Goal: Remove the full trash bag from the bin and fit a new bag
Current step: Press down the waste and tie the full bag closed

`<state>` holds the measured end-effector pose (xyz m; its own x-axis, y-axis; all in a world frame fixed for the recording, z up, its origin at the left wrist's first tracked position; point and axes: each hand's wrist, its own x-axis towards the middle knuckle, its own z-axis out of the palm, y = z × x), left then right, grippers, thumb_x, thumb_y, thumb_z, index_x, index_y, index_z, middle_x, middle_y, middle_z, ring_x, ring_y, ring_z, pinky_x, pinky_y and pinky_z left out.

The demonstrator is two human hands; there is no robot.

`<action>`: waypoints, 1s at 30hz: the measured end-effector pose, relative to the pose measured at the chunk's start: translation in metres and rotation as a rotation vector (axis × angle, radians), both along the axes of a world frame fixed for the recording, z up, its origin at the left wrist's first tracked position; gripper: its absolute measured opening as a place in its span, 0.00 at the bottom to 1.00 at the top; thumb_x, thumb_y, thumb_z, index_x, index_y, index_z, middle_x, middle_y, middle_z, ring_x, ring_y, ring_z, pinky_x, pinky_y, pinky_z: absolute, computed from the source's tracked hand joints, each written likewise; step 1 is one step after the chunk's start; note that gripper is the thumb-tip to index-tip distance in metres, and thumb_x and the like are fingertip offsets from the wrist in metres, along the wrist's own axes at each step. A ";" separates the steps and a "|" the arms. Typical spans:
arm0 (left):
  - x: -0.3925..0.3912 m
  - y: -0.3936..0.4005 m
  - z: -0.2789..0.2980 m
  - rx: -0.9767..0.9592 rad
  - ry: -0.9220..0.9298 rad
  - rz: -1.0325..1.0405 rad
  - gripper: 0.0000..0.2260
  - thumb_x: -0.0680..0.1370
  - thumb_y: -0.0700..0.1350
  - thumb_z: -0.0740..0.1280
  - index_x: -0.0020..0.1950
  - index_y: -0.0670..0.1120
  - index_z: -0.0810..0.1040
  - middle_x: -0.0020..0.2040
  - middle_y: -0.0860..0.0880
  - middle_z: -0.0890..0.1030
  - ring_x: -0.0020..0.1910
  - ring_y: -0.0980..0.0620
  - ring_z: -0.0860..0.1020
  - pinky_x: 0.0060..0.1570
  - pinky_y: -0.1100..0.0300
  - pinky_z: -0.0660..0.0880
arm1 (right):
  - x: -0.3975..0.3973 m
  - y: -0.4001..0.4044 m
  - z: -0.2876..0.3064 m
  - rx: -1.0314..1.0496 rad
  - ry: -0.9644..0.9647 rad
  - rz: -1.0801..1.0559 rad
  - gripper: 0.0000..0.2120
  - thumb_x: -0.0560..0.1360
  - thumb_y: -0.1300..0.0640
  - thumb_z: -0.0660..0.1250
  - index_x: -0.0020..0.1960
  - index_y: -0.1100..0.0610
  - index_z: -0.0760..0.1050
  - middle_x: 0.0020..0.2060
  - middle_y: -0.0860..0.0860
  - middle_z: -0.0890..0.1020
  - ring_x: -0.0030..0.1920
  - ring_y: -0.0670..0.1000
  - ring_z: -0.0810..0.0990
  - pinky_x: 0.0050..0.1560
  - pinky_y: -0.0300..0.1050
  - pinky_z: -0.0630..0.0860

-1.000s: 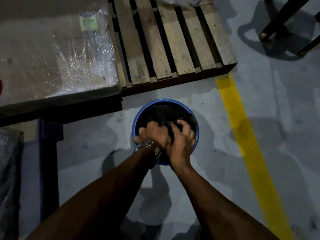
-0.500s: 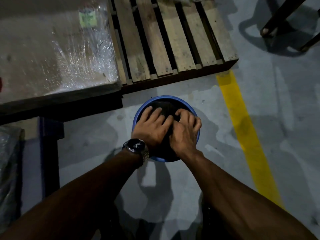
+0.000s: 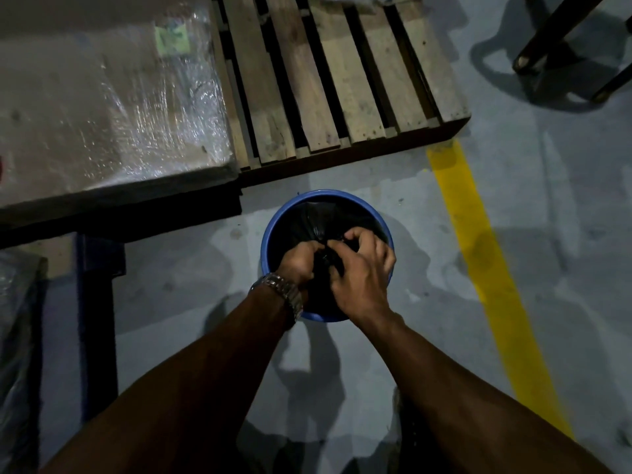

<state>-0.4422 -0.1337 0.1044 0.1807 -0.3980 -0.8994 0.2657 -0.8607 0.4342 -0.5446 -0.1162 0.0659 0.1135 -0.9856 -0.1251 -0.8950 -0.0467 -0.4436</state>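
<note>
Blue plastic forms the round bin [image 3: 270, 241], which stands on the grey concrete floor [image 3: 444, 302] just below the middle of the view. Black and glossy, the trash bag [image 3: 318, 220] sits inside the bin; its film is crumpled, catches a little light toward 12 o'clock, and is gathered into a bunch near the centre of the opening. The left hand [image 3: 298, 260] has its fingers curled tightly round that gathered plastic from the 9 o'clock side. The right hand [image 3: 359, 271] meets it from 3 o'clock, fingers bent and pinching the same bunch, so the two hands are pressed together over the bin. A metal-link wristwatch [image 3: 285, 295] circles the left wrist; its face is turned away.

At 10 o'clock lies a large flat load wrapped in clear stretch film [image 3: 113, 107], bearing a small green label [image 3: 172, 39] whose print is too blurred to read. No other writing can be made out. Beside it at 12 o'clock is a wooden pallet [image 3: 328, 80] of worn slats. A yellow floor line [image 3: 478, 254] runs from 1 o'clock down to 4 o'clock, to the right of the bin. Dark furniture legs [image 3: 561, 39] stand at 2 o'clock.
</note>
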 end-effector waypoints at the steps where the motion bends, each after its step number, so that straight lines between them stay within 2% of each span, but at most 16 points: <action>1: 0.000 0.002 -0.002 -0.004 -0.003 -0.010 0.10 0.78 0.43 0.62 0.38 0.44 0.75 0.33 0.48 0.74 0.32 0.52 0.71 0.33 0.62 0.69 | 0.000 -0.002 0.000 0.002 0.007 -0.004 0.17 0.72 0.58 0.67 0.60 0.48 0.78 0.62 0.51 0.70 0.66 0.55 0.64 0.71 0.52 0.51; 4: 0.002 0.001 -0.002 -0.052 -0.061 -0.113 0.11 0.78 0.45 0.61 0.39 0.43 0.76 0.33 0.47 0.74 0.32 0.52 0.71 0.36 0.61 0.69 | -0.001 -0.009 0.002 0.017 0.018 -0.006 0.13 0.73 0.59 0.66 0.56 0.50 0.79 0.62 0.51 0.70 0.66 0.56 0.63 0.70 0.50 0.53; 6: 0.006 0.002 -0.007 -0.230 -0.243 -0.347 0.14 0.75 0.50 0.60 0.43 0.43 0.80 0.37 0.43 0.77 0.37 0.47 0.75 0.42 0.57 0.74 | -0.002 -0.011 0.002 0.064 0.005 -0.029 0.11 0.74 0.60 0.65 0.54 0.52 0.78 0.63 0.51 0.68 0.66 0.55 0.60 0.70 0.49 0.55; 8: 0.011 0.007 -0.012 -0.489 -0.560 -0.736 0.15 0.69 0.55 0.58 0.41 0.51 0.82 0.47 0.43 0.79 0.49 0.43 0.76 0.53 0.50 0.73 | -0.004 -0.013 0.002 0.107 -0.021 -0.073 0.07 0.74 0.60 0.65 0.51 0.54 0.77 0.64 0.50 0.67 0.64 0.52 0.56 0.71 0.49 0.55; 10: 0.018 0.012 -0.013 -0.584 -0.804 -1.021 0.19 0.68 0.54 0.57 0.51 0.53 0.82 0.59 0.47 0.75 0.59 0.46 0.72 0.58 0.50 0.70 | -0.005 -0.015 0.001 0.135 -0.045 -0.112 0.05 0.73 0.59 0.66 0.49 0.55 0.77 0.64 0.50 0.67 0.63 0.50 0.56 0.71 0.49 0.54; 12: 0.024 0.010 -0.016 -0.683 -0.840 -1.177 0.23 0.70 0.52 0.55 0.60 0.49 0.79 0.68 0.47 0.71 0.65 0.44 0.70 0.62 0.47 0.69 | -0.004 -0.018 -0.003 0.157 -0.052 -0.139 0.04 0.73 0.58 0.67 0.48 0.55 0.77 0.63 0.48 0.67 0.65 0.51 0.59 0.69 0.45 0.52; 15: 0.023 -0.001 -0.014 -0.715 -0.732 -1.239 0.17 0.77 0.47 0.58 0.64 0.46 0.76 0.64 0.45 0.75 0.64 0.43 0.72 0.64 0.49 0.69 | -0.002 -0.020 -0.016 0.212 -0.118 -0.237 0.07 0.73 0.55 0.68 0.50 0.54 0.76 0.62 0.48 0.69 0.65 0.54 0.63 0.56 0.35 0.50; 17: 0.017 -0.008 -0.014 -0.687 -0.768 -1.271 0.14 0.79 0.47 0.61 0.64 0.47 0.75 0.60 0.45 0.77 0.62 0.45 0.73 0.61 0.52 0.69 | -0.002 -0.019 -0.020 0.252 -0.190 -0.335 0.08 0.73 0.54 0.68 0.51 0.53 0.75 0.60 0.47 0.70 0.65 0.54 0.64 0.49 0.32 0.48; 19: 0.013 -0.012 -0.015 -0.671 -0.849 -1.379 0.13 0.79 0.49 0.61 0.62 0.48 0.75 0.58 0.46 0.77 0.59 0.45 0.72 0.58 0.52 0.68 | -0.005 -0.015 -0.019 0.240 -0.177 -0.313 0.05 0.74 0.55 0.69 0.48 0.54 0.76 0.59 0.47 0.71 0.64 0.53 0.64 0.57 0.36 0.50; 21: 0.012 -0.015 -0.016 -0.663 -0.911 -1.479 0.12 0.79 0.48 0.60 0.61 0.48 0.75 0.58 0.45 0.76 0.58 0.45 0.70 0.55 0.52 0.67 | -0.009 -0.008 -0.015 0.190 -0.131 -0.252 0.03 0.74 0.56 0.69 0.46 0.55 0.78 0.58 0.48 0.71 0.64 0.52 0.64 0.67 0.45 0.53; 24: 0.012 -0.019 -0.016 -0.637 -0.991 -1.568 0.14 0.79 0.49 0.59 0.62 0.46 0.73 0.59 0.44 0.74 0.59 0.44 0.69 0.54 0.51 0.68 | -0.010 0.000 -0.007 0.142 -0.117 -0.240 0.06 0.74 0.57 0.68 0.51 0.52 0.80 0.60 0.48 0.71 0.66 0.52 0.64 0.69 0.47 0.53; 27: 0.012 -0.022 -0.014 -0.642 -1.105 -1.651 0.16 0.81 0.49 0.56 0.66 0.44 0.68 0.62 0.44 0.71 0.61 0.44 0.68 0.55 0.51 0.68 | -0.008 0.005 -0.003 0.118 -0.109 -0.210 0.16 0.74 0.56 0.68 0.62 0.50 0.75 0.65 0.49 0.70 0.68 0.51 0.62 0.70 0.48 0.52; 30: 0.017 -0.022 -0.012 -0.557 -1.141 -1.680 0.16 0.81 0.50 0.53 0.65 0.45 0.69 0.62 0.45 0.71 0.61 0.44 0.69 0.55 0.51 0.69 | -0.008 0.008 -0.001 0.095 -0.135 -0.187 0.20 0.74 0.57 0.67 0.66 0.50 0.71 0.66 0.50 0.69 0.69 0.52 0.62 0.71 0.49 0.53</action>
